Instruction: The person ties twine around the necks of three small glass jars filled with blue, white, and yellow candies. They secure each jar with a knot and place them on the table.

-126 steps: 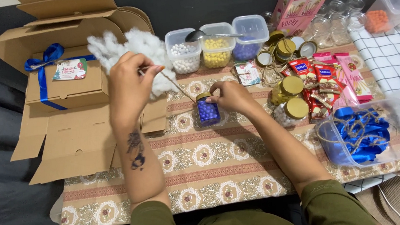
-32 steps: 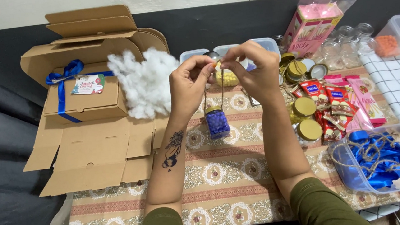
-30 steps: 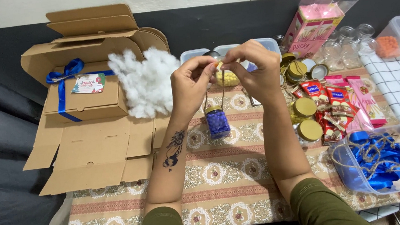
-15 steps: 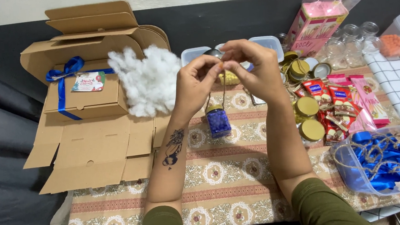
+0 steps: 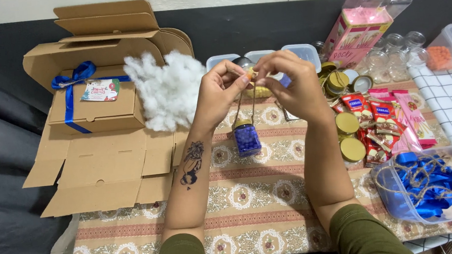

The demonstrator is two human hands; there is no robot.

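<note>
**Jar Suspended by Twine at Frame Center**

The left hand (image 5: 218, 92) and right hand (image 5: 292, 81) were raised at upper center, fingertips pinched shut on the ends of a twine (image 5: 245, 101) loop. The jar (image 5: 246, 137), filled with blue beads, hung from the twine below the hands, above the patterned cloth (image 5: 253, 195). White stuffing (image 5: 166, 88) lay left of the hands. A ribboned box (image 5: 95, 105) sat at upper left. Gold lids (image 5: 349, 133) and snack packets (image 5: 386, 119) lay at right, just beside the right forearm.
</note>
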